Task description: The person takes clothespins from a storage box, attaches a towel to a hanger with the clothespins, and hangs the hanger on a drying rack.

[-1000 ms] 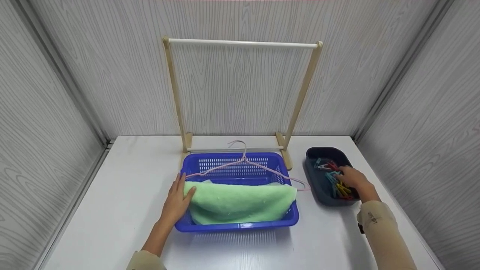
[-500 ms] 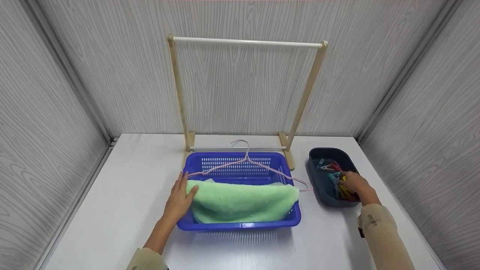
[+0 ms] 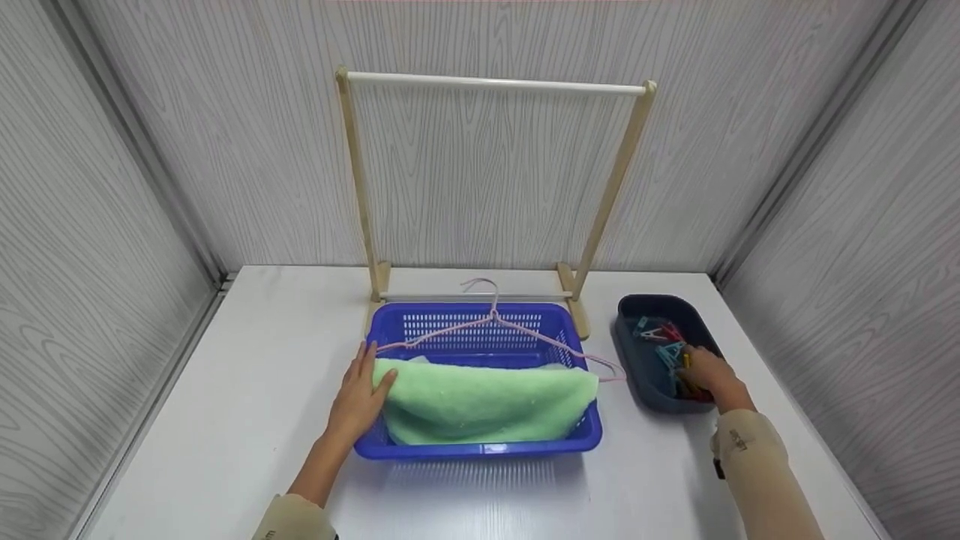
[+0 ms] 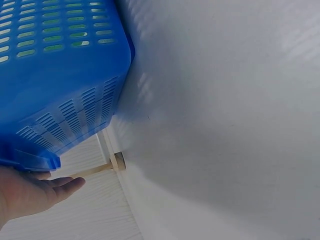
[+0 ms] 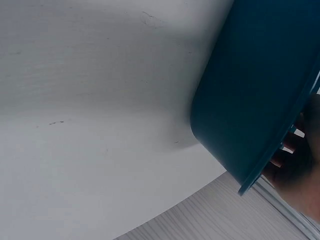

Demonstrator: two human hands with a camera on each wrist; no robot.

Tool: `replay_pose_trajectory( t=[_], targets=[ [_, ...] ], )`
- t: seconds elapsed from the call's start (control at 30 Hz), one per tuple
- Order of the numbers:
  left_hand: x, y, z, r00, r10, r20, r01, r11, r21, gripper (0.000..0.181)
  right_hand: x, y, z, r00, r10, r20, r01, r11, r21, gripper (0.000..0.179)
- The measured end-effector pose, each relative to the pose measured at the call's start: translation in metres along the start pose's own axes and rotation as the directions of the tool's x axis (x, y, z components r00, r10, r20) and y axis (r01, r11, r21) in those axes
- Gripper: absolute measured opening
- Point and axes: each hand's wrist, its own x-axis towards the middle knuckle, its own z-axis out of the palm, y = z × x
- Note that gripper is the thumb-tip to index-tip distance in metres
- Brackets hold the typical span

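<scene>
A light green towel (image 3: 480,401) is draped over a pink hanger (image 3: 450,330) lying across a blue plastic basket (image 3: 480,450). At the basket's left rim rests my left hand (image 3: 358,394), thumb against the towel's corner and fingers fairly straight; the hanger's left end is hidden there. My right hand (image 3: 709,369) reaches into a dark blue bin (image 3: 639,382), fingers curled, with a yellow clothespin (image 3: 686,361) pinched at the fingertips. Teal clothespins (image 3: 670,354) lie beside it. In the right wrist view the bin wall (image 5: 245,90) hides most of the fingers.
Behind the basket stands a wooden rack with a white top bar (image 3: 495,83). Its right foot (image 3: 575,319) is close to the basket. Red and white clothespins (image 3: 664,333) lie farther back in the bin. Grey wood-grain walls enclose the white table (image 3: 247,375).
My right hand has shifted within the bin and a yellow clothespin now stands up at its fingertips. The left hand stays at the basket rim. The head view has shifted slightly.
</scene>
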Motion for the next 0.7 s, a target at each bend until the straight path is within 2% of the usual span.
replay_pose_trajectory(
  t=[0.1,0.37,0.7],
  targets=[
    [0.001,0.0,0.0,1.0,0.004,-0.009,-0.004,1.0,0.001,0.073,0.001,0.0,0.003,1.0,-0.003,0.002,0.003,1.0,0.008,0.052],
    [-0.001,0.0,0.0,1.0,0.02,-0.023,-0.02,1.0,-0.003,0.071,0.003,0.003,0.009,0.999,-0.021,-0.025,0.018,0.995,-0.097,0.036],
    [0.0,0.001,0.001,1.0,0.016,-0.019,-0.016,1.0,-0.003,0.071,0.002,0.004,0.014,0.995,-0.001,-0.101,-0.006,0.998,-0.064,0.016]
  ],
)
